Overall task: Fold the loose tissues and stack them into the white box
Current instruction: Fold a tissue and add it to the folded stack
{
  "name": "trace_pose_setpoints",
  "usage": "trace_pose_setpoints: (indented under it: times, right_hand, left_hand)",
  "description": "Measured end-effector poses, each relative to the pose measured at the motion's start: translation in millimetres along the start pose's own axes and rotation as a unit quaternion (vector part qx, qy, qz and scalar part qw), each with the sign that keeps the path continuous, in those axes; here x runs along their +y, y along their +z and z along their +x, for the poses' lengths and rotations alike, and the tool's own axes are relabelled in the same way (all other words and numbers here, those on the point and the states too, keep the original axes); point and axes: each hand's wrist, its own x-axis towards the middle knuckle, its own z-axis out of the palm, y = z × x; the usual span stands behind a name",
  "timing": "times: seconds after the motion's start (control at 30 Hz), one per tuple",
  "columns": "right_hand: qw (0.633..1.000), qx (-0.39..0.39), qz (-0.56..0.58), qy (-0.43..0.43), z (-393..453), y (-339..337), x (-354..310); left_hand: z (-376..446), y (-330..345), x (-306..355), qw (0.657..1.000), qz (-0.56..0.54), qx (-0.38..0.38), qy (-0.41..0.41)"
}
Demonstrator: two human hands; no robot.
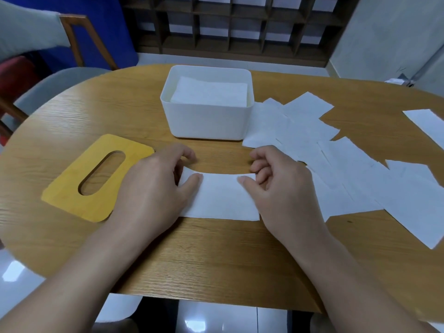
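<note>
Fingers of left hand [153, 186] and right hand [281, 186] pinch flat white tissue [219, 197] on oval wooden surface [216, 255]; dark lattice shelf [237, 22] behind.

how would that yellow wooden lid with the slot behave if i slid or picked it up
The yellow lid looks like a flat rigid board, so it would probably stay stiff rather than flop like the tissue beside it. It lies flush on the table, so it should slide, not roll or tip. Lying that flat, its edge may be awkward to lift; the slot offers a finger hold.
</note>
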Motion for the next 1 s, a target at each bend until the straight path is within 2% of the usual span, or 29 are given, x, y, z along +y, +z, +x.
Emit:
trace_pose_setpoints:
  times: [0.07, 0.13, 0.27, 0.43, 0.57, 0.9, 1.0]
  right_hand:
    - [0.998, 0.009, -0.055, -0.03, -2, -2, 2]
    - [0.998, 0.017, -0.058, -0.029, -2, -8, 4]
    - [0.999, 0.01, -0.039, -0.021, -2, -25, 12]
    - [0.995, -0.068, -0.074, -0.006, -8, -49, 28]
    - [0.987, -0.107, -0.113, -0.039, -22, -60, 39]
    - [0.988, -0.06, -0.116, -0.086, -28, -63, 52]
    - [0.997, -0.017, -0.036, -0.06, -28, -69, 51]
  left_hand:
    - [1, 3, -1, 0.999, 0.032, 0.009, 0.014]
    - [3, 4, -1, 0.999, 0.035, 0.016, 0.027]
    - [6, 9, 13, 0.997, -0.024, 0.02, 0.065]
    - [2, 27, 44, 0.99, -0.064, -0.032, 0.118]
    - [-3, 48, 62, 0.983, -0.071, -0.074, 0.15]
    - [-3, 73, 82, 0.982, -0.067, -0.089, 0.151]
    - [-4, 70, 88, 0.981, -0.119, -0.109, 0.112]
